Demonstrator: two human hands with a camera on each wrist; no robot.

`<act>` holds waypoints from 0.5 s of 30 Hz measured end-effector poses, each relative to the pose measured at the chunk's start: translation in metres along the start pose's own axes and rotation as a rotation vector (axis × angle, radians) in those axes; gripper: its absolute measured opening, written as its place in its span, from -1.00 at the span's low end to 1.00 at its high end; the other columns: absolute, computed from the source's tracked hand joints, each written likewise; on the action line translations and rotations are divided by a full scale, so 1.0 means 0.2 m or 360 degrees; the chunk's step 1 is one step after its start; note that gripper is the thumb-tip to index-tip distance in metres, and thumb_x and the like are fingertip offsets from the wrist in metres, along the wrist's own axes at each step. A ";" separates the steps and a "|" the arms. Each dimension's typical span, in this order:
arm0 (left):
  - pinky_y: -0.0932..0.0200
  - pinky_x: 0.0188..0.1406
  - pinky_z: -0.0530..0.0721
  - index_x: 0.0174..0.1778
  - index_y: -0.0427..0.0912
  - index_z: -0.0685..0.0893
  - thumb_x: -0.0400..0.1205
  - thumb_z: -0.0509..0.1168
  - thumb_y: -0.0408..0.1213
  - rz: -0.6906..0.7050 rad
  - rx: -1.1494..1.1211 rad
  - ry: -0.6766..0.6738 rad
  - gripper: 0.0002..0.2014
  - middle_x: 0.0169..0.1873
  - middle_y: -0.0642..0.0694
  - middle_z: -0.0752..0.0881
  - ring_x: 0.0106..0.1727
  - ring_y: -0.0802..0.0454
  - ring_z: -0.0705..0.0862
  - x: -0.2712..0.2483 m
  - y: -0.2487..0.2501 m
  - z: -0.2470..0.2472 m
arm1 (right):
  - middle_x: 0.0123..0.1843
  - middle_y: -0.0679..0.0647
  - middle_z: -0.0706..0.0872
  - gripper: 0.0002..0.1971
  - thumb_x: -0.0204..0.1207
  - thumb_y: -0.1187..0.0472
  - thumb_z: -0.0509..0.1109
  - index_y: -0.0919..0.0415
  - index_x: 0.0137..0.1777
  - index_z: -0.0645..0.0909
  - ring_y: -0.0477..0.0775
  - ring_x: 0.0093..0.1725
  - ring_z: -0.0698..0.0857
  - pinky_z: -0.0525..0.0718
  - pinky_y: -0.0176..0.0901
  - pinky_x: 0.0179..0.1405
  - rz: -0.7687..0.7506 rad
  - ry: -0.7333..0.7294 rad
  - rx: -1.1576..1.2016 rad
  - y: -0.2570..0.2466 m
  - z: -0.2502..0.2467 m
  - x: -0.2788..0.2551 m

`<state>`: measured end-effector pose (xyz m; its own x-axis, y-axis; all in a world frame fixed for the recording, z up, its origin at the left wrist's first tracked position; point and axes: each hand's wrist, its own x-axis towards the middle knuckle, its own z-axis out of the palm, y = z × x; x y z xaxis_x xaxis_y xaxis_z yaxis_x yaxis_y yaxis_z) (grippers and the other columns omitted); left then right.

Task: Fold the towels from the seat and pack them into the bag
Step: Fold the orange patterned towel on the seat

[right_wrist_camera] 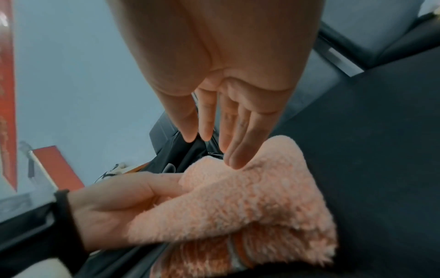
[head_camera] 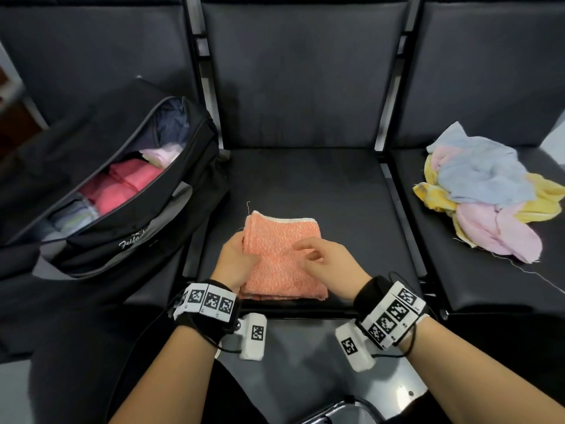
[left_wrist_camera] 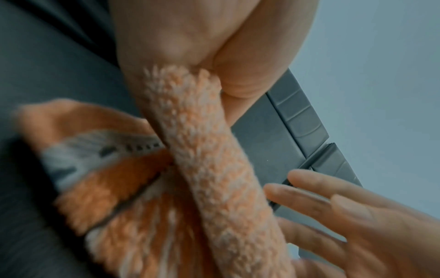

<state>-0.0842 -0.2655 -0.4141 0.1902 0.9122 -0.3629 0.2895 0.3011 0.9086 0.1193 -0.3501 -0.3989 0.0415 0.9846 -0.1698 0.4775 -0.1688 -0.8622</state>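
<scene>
Orange towel (head_camera: 282,258) folded on middle seat (head_camera: 351,191). Left hand (head_camera: 237,258) pinches left edge; right hand (head_camera: 327,261) spread, fingertips on top. Risk: single-edge lift toward bag (head_camera: 101,191) lets layers unfold.

Left hand (left_wrist_camera: 202,47) pinches the orange towel (left_wrist_camera: 204,159); right hand (left_wrist_camera: 357,225) beside it

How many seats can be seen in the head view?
3. The left seat holds the bag, the middle seat the orange towel, the right seat the towel pile. Others may be outside the view.
</scene>
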 end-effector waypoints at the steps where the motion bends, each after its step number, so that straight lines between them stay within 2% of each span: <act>1: 0.12 -0.07 0.73 0.13 0.03 0.63 0.55 0.29 -0.65 0.0013 0.0011 0.0010 -0.55 0.06 -0.04 0.77 0.08 0.06 0.76 0.01 -0.01 -0.01 | 0.10 -0.28 0.73 -0.68 0.53 0.10 0.40 -0.25 0.24 0.66 -0.33 0.05 0.69 0.61 -0.49 0.03 -0.0042 -0.0018 -0.0060 0.00 0.00 0.00; 3: 0.14 -0.03 0.71 0.31 -0.07 0.61 0.55 0.32 -0.65 0.0021 0.0068 0.0040 -0.51 0.09 -0.02 0.75 0.11 0.06 0.75 0.03 -0.03 -0.04 | 0.11 -0.34 0.69 -0.68 0.55 0.15 0.41 -0.17 0.27 0.69 -0.35 0.08 0.65 0.55 -0.53 0.09 -0.0134 -0.0086 -0.0184 0.01 0.02 -0.01; 5: 0.13 0.00 0.69 0.39 -0.16 0.58 0.54 0.34 -0.65 0.0010 0.0160 0.0104 -0.48 0.11 -0.08 0.74 0.15 -0.02 0.73 0.03 -0.06 -0.05 | 0.21 -0.21 0.69 -0.68 0.57 0.23 0.42 0.00 0.30 0.71 -0.26 0.17 0.64 0.57 -0.35 0.26 -0.0213 -0.0203 -0.0345 0.03 0.05 -0.01; 7: 0.09 0.02 0.68 0.39 -0.13 0.58 0.52 0.37 -0.62 0.0013 0.0254 0.0164 -0.47 0.10 -0.09 0.73 0.15 -0.06 0.72 0.03 -0.08 -0.05 | 0.36 -0.05 0.65 -0.67 0.58 0.21 0.44 0.07 0.33 0.70 -0.07 0.35 0.59 0.48 -0.24 0.43 -0.0264 -0.0341 -0.0585 0.06 0.07 -0.02; 9: 0.05 0.04 0.70 0.36 -0.04 0.59 0.51 0.36 -0.60 0.0054 0.0398 0.0215 -0.46 0.08 -0.06 0.72 0.11 -0.04 0.73 0.03 -0.07 -0.05 | 0.49 -0.03 0.54 -0.63 0.59 0.17 0.42 0.05 0.40 0.67 -0.01 0.49 0.47 0.40 -0.17 0.52 -0.0269 -0.0412 -0.0742 0.08 0.08 -0.03; 11: -0.02 0.17 0.70 0.33 0.00 0.62 0.49 0.33 -0.58 0.0157 0.0652 0.0299 -0.46 0.14 -0.03 0.65 0.13 -0.04 0.70 0.01 -0.04 -0.05 | 0.56 -0.02 0.45 -0.55 0.57 0.17 0.40 0.02 0.47 0.60 0.04 0.55 0.38 0.39 -0.10 0.54 -0.0283 -0.0451 -0.0845 0.09 0.09 -0.04; 13: -0.05 0.28 0.65 0.24 0.01 0.70 0.49 0.32 -0.56 0.0375 0.0935 0.0305 -0.52 0.17 0.00 0.60 0.22 -0.06 0.62 -0.04 -0.01 -0.03 | 0.59 0.03 0.41 -0.47 0.52 0.18 0.41 0.01 0.52 0.54 0.10 0.54 0.38 0.44 -0.01 0.51 -0.0357 -0.0485 -0.1039 0.10 0.10 -0.04; 15: -0.04 0.34 0.57 0.11 0.06 0.77 0.52 0.32 -0.48 0.0566 0.1196 0.0093 -0.62 0.17 0.06 0.62 0.27 -0.02 0.55 -0.10 0.02 0.02 | 0.52 0.07 0.46 -0.48 0.45 0.22 0.39 -0.01 0.45 0.55 0.16 0.42 0.45 0.53 0.10 0.37 -0.0484 -0.0452 -0.1272 0.09 0.12 -0.06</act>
<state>-0.0834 -0.2828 -0.4036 0.3454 0.9371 -0.0502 0.7744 -0.2544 0.5794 0.1064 -0.3660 -0.4243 -0.3541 0.9153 -0.1916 0.9046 0.2833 -0.3184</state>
